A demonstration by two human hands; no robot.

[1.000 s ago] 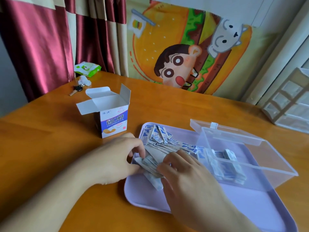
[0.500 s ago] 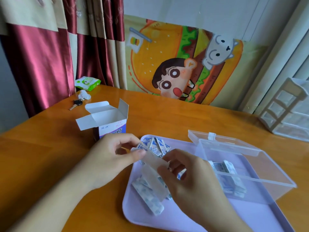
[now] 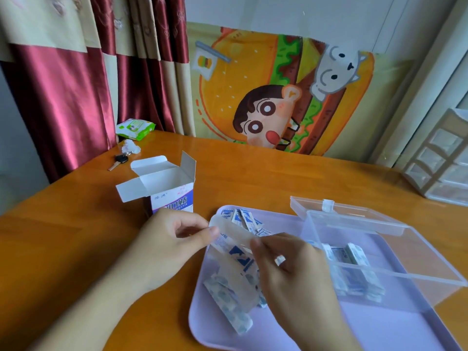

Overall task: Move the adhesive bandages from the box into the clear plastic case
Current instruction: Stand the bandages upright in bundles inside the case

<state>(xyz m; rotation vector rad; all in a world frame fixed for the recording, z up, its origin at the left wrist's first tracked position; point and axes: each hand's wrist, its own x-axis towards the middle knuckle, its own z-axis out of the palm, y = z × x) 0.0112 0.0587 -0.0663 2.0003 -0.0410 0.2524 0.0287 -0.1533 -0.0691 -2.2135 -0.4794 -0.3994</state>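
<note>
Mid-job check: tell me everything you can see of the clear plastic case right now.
The clear plastic case is a see-through rectangular box that looks like hard plastic. It stands on the right part of the lilac tray. Its hinged lid is swung open toward the back, with a small white clasp at its edge. Inside, at the left end, stacks of blue-and-white wrapped bandages already lie; the rest of its floor shows bare. The right hand is just left of it; contact cannot be told.
</note>
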